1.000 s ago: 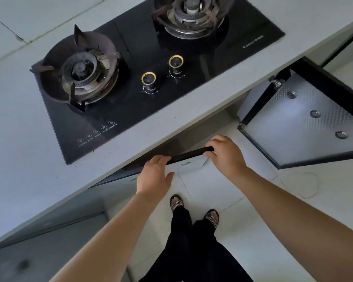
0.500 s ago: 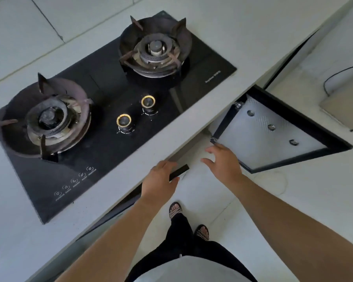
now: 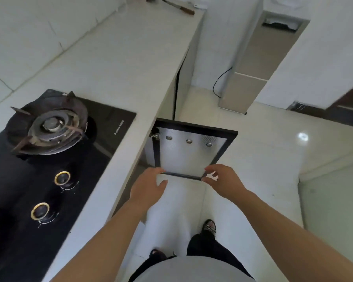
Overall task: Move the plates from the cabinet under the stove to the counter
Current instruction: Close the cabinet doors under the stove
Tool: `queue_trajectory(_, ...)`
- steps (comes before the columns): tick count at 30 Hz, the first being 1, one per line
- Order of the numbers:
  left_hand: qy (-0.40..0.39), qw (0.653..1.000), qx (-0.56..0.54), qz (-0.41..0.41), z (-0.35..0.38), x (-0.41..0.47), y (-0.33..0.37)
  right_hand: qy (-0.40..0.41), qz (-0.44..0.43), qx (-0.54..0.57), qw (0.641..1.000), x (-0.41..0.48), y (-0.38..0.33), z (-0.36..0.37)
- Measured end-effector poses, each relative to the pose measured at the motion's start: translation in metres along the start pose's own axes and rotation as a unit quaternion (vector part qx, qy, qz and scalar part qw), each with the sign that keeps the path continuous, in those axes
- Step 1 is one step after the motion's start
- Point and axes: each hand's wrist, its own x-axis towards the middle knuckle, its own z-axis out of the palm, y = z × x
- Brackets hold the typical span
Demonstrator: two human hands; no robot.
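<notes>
**Markings on the stove: present, not legible**

One line of small pale lettering [image 3: 119, 127] is printed on the black glass top of the stove [image 3: 102, 139]. It sits near the right edge of the glass, just beside the burner [image 3: 51, 129]. It reads as a brand-style word followed by a few smaller characters, but blur leaves no letter certain. Faint white index marks ring the base of the far knob [image 3: 62, 178] and the near knob [image 3: 40, 210], both on the same glass. They are too small and smeared to tell whether they are ticks, symbols or numerals.
</notes>
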Motion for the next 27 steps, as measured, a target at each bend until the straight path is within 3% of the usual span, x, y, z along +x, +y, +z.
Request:
queue_trajectory(9, -0.021, 0.998, 0.025, 0.05, 0.03, 0.064, 0.056, 0.03, 0.035, 0.032, 0.998, 0.04, 0.044, -0.039)
queue_trajectory(19, -0.031, 0.997, 0.069, -0.013, 0.068, 0.167, 0.127, 0.034, 0.026, 0.016, 0.999, 0.158, 0.12, -0.095)
queue_trajectory(27, 0.005, 0.995, 0.023, -0.097, 0.092, 0.233, 0.156, -0.044, 0.018, -0.009, 0.999, 0.231, 0.164, -0.102)
